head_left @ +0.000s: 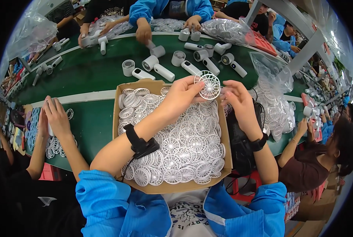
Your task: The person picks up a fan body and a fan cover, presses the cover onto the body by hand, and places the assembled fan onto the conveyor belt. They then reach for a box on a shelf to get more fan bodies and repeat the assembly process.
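Observation:
My left hand [186, 91] pinches white round fan grilles [209, 85] by the edge; two seem to overlap, with spokes running out from a small hub. Just right of them is my right hand [237, 96], its fingers loosely bent and apart. Whether its fingertips touch the grille's edge I cannot tell. Below both hands, a cardboard box [116, 118] full of loose white fan grilles [176, 146] sits close to my body. Black bands are on both my wrists, the left one carrying a small black box [148, 148].
Handheld fan bodies [164, 72] lie on the green conveyor [93, 71] beyond the box. A bag of grilles [269, 102] and a black bag [243, 146] stand at right. A neighbour's hands [57, 116] are at left; co-workers' hands [144, 31] handle parts across the belt.

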`<state>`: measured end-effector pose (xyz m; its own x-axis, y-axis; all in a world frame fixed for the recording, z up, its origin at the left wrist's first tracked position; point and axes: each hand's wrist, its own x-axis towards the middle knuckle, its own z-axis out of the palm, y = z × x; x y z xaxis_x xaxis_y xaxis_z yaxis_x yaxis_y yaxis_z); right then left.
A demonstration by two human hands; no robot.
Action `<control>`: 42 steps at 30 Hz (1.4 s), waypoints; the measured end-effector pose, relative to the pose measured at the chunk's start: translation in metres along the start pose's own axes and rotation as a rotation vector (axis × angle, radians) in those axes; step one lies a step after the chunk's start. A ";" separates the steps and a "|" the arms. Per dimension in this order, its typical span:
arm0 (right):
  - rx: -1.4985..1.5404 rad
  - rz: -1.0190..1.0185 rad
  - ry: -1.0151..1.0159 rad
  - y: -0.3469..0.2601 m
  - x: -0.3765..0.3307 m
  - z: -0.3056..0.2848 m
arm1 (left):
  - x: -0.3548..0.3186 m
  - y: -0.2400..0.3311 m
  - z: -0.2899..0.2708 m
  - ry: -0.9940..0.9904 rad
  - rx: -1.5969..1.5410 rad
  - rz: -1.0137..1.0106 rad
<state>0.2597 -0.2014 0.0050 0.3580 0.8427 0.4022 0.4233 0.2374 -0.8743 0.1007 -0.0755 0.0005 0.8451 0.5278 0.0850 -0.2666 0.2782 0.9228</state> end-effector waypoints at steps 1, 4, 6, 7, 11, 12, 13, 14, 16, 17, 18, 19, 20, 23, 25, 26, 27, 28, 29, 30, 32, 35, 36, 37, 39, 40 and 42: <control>0.139 0.113 -0.049 0.000 0.003 0.000 | 0.000 0.000 0.000 0.009 -0.003 -0.003; 0.420 0.337 -0.144 0.000 0.007 0.002 | 0.001 -0.002 0.001 0.027 -0.005 -0.010; 0.348 0.286 -0.146 0.003 0.006 0.007 | 0.001 -0.005 0.002 0.030 0.004 -0.007; 0.311 0.260 -0.147 0.004 0.006 0.008 | 0.002 -0.006 0.002 0.031 0.009 -0.006; 0.359 0.265 -0.138 0.006 0.005 0.005 | 0.004 -0.003 0.004 0.032 0.034 -0.062; 0.363 0.266 -0.136 0.007 0.005 0.004 | 0.005 -0.003 0.004 0.032 0.037 -0.065; 0.374 0.272 -0.135 0.008 0.006 0.003 | 0.006 -0.003 0.003 0.039 0.030 -0.071; 0.384 0.277 -0.135 0.008 0.007 0.002 | 0.007 -0.002 0.003 0.046 0.023 -0.075; 0.397 0.282 -0.133 0.009 0.007 -0.002 | 0.009 -0.002 0.005 0.052 0.017 -0.081; 0.406 0.285 -0.112 0.011 0.006 -0.003 | 0.009 -0.003 0.006 0.062 0.036 -0.087; 0.415 0.287 -0.092 0.013 0.005 -0.005 | 0.010 -0.004 0.007 0.073 0.055 -0.094; 0.424 0.289 -0.076 0.015 0.005 -0.006 | 0.010 -0.005 0.007 0.087 0.075 -0.099; 0.426 0.289 -0.078 0.016 0.005 -0.007 | 0.011 -0.006 0.007 0.090 0.076 -0.098; 0.417 0.273 -0.069 0.020 0.005 -0.012 | 0.016 -0.011 0.008 0.083 0.049 -0.104; 0.426 0.254 -0.043 0.023 0.006 -0.013 | 0.017 -0.012 0.008 0.096 0.051 -0.105; 0.432 0.233 -0.017 0.024 0.006 -0.013 | 0.018 -0.012 0.008 0.108 0.051 -0.104; 0.437 0.213 0.009 0.025 0.006 -0.013 | 0.018 -0.012 0.008 0.119 0.052 -0.102; 0.440 0.214 0.009 0.025 0.006 -0.014 | 0.018 -0.012 0.009 0.121 0.053 -0.104; 0.457 0.220 0.027 0.026 0.005 -0.017 | 0.019 -0.013 0.011 0.134 0.054 -0.106; 0.474 0.227 0.045 0.026 0.004 -0.020 | 0.019 -0.013 0.012 0.148 0.055 -0.108; 0.492 0.233 0.063 0.027 0.004 -0.023 | 0.021 -0.015 0.014 0.162 0.057 -0.110; 0.508 0.225 0.064 0.028 0.003 -0.027 | 0.024 -0.017 0.014 0.155 0.079 -0.091; 0.509 0.225 0.064 0.028 0.002 -0.028 | 0.025 -0.018 0.015 0.155 0.080 -0.091; 0.510 0.218 0.052 0.029 0.002 -0.028 | 0.025 -0.018 0.017 0.160 0.080 -0.086; 0.512 0.204 0.027 0.030 0.001 -0.028 | 0.025 -0.020 0.019 0.169 0.079 -0.077; 0.512 0.204 0.028 0.030 0.001 -0.028 | 0.025 -0.020 0.019 0.169 0.080 -0.078; 0.494 0.199 0.013 0.029 0.003 -0.027 | 0.026 -0.021 0.020 0.171 0.090 -0.073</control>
<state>0.2952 -0.2052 -0.0115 0.4035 0.8891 0.2160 -0.0956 0.2758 -0.9565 0.1376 -0.0837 -0.0094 0.7678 0.6394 -0.0409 -0.1585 0.2514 0.9548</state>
